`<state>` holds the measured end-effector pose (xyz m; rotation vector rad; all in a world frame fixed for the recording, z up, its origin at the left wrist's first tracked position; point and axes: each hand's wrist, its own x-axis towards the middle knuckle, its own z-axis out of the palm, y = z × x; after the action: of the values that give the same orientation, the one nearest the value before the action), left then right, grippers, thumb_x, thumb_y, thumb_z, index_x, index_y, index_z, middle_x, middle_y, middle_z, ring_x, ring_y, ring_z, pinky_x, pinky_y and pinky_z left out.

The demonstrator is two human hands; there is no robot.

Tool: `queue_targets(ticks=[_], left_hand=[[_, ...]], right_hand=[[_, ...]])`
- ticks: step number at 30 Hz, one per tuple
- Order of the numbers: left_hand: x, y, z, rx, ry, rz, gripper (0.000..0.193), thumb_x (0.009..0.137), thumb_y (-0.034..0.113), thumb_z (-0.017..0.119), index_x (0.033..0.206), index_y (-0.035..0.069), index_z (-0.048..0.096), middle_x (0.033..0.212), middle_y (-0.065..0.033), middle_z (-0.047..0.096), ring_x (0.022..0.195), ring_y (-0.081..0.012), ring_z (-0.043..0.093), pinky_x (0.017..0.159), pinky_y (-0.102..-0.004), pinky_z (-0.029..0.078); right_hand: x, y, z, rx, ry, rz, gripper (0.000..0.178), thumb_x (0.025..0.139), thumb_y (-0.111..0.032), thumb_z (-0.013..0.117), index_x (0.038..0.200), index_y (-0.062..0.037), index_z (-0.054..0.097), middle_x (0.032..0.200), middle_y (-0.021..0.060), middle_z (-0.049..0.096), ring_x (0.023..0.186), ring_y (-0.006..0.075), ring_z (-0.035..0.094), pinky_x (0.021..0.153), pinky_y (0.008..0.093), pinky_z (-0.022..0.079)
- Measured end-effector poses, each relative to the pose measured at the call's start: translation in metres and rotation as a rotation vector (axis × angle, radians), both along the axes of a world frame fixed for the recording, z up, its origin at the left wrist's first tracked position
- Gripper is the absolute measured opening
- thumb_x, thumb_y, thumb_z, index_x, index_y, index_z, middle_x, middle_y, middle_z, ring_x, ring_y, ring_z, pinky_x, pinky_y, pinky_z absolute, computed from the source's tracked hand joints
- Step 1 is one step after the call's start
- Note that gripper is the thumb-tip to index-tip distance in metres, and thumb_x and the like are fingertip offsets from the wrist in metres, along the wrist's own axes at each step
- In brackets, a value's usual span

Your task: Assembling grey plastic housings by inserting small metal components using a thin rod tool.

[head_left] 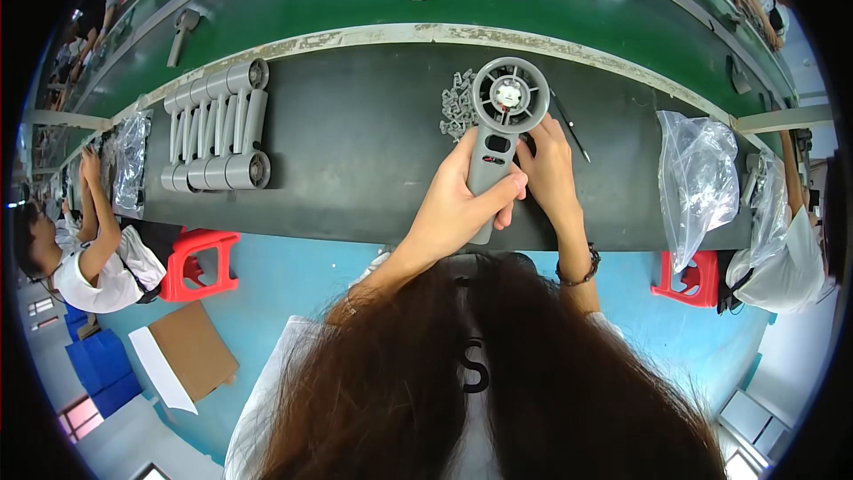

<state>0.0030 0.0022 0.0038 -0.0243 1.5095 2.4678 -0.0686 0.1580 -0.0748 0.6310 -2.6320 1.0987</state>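
Observation:
A grey handheld fan (490, 164) is upright in my left hand (458, 204), whose fingers and thumb wrap around its handle. Its round head shows spokes and a white hub, with a bit of red inside. Two dark slots open in the upper handle, and red shows in the lower one. My right hand (553, 169) is close against the right side of the fan, just under its head. Its fingers are bent and drawn together, their tips partly hidden by the fan; anything between them is out of sight. Left of the fan head lies a pile of small grey parts (458, 105).
Several grey fans (213, 129) lie in a row at the left. A thin black pen-like tool (573, 129) is right of my hand. Clear plastic bags (697, 178) lie at the right. Beyond a pale ledge (426, 34), a green belt (338, 0) carries fans. Another person (84, 249) works at left.

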Motion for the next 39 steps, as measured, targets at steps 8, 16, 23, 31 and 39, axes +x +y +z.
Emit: queue_targets(ticks=[8, 16, 23, 31, 39], left_hand=[[0.008, 0.000, 0.010, 0.030, -0.008, 0.026, 0.035, 0.084, 0.003, 0.058, 0.114, 0.001, 0.041, 0.082, -0.0069, 0.058, 0.056, -0.0090, 0.052, 0.051, -0.0237, 0.044], [0.009, -0.002, 0.017, 0.055, -0.020, -0.004, 0.037, 0.083, 0.003, 0.058, 0.114, 0.001, 0.039, 0.082, -0.0069, 0.057, 0.057, -0.0087, 0.052, 0.052, -0.0234, 0.045], [0.010, -0.003, 0.021, 0.034, -0.030, -0.044, 0.036, 0.083, 0.004, 0.058, 0.114, 0.000, 0.039, 0.082, -0.0066, 0.057, 0.057, -0.0082, 0.052, 0.051, -0.0234, 0.044], [0.012, -0.004, 0.023, 0.022, -0.042, -0.092, 0.037, 0.085, 0.005, 0.056, 0.117, 0.000, 0.039, 0.083, -0.0065, 0.057, 0.056, -0.0078, 0.051, 0.052, -0.0234, 0.044], [0.016, 0.003, 0.031, 0.011, -0.099, -0.136, 0.037, 0.084, 0.006, 0.057, 0.117, 0.001, 0.041, 0.082, -0.0047, 0.057, 0.056, -0.0073, 0.051, 0.052, -0.0232, 0.044]], right_hand=[[-0.001, -0.003, -0.006, -0.100, -0.010, -0.102, 0.013, 0.077, 0.001, 0.063, 0.089, -0.0011, 0.062, 0.084, 0.0085, 0.061, 0.078, 0.0273, 0.058, 0.070, 0.0359, 0.046], [-0.007, 0.011, 0.002, 0.166, 0.207, -0.323, 0.024, 0.078, -0.014, 0.068, 0.099, -0.0059, 0.059, 0.097, 0.0096, 0.058, 0.087, 0.0295, 0.055, 0.074, 0.0380, 0.046], [-0.023, 0.058, -0.004, 0.345, -0.033, -0.442, 0.014, 0.085, -0.015, 0.061, 0.093, -0.0034, 0.057, 0.083, 0.0103, 0.060, 0.075, 0.0292, 0.058, 0.067, 0.0365, 0.047], [0.018, 0.041, 0.083, -1.024, -0.221, 0.097, 0.015, 0.092, -0.008, 0.046, 0.102, 0.0023, 0.050, 0.087, 0.0104, 0.052, 0.074, 0.0148, 0.048, 0.064, 0.0273, 0.041], [0.045, 0.000, 0.110, -1.024, 0.172, 0.371, 0.018, 0.090, -0.015, 0.051, 0.095, -0.0012, 0.042, 0.079, 0.0179, 0.057, 0.069, 0.0236, 0.055, 0.060, 0.0346, 0.049]])
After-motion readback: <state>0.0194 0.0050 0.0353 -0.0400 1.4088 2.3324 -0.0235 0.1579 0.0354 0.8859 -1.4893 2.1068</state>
